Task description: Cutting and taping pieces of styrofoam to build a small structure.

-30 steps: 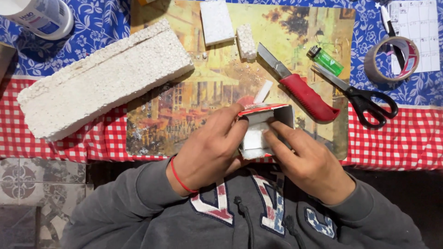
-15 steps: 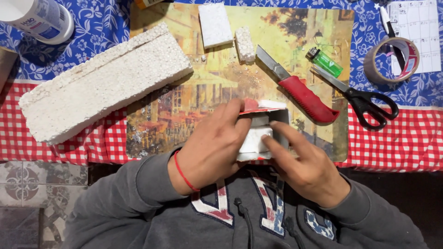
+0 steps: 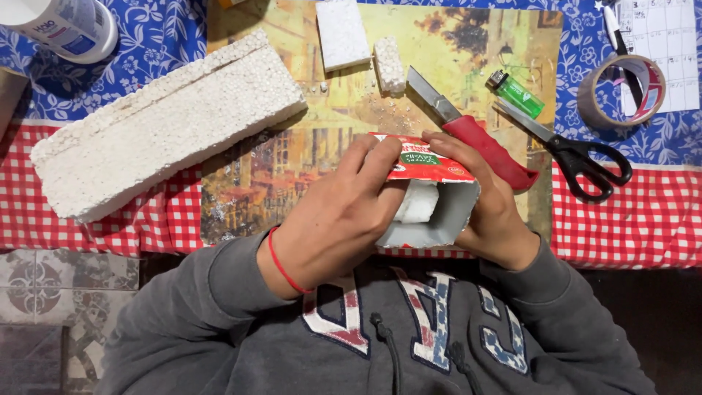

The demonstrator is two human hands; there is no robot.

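I hold a small open carton (image 3: 431,192) with a red and green printed outside and a silvery inside, its open end turned toward me. A white foam piece (image 3: 418,202) sits inside it. My left hand (image 3: 338,219), with a red string on the wrist, grips the carton's left side and flap. My right hand (image 3: 494,212) wraps around the carton's right side. Both hands hover over the near edge of a picture board (image 3: 292,153) on the table.
A large white foam block (image 3: 164,124) lies at left. Two small foam pieces (image 3: 341,33) lie at the back. A red-handled utility knife (image 3: 475,135), green lighter (image 3: 518,93), black scissors (image 3: 578,153), tape roll (image 3: 621,89) and white bottle (image 3: 66,25) lie around.
The carton has been turned so its open silvery inside faces me with the foam piece within. My right hand shifted to the carton's right side.
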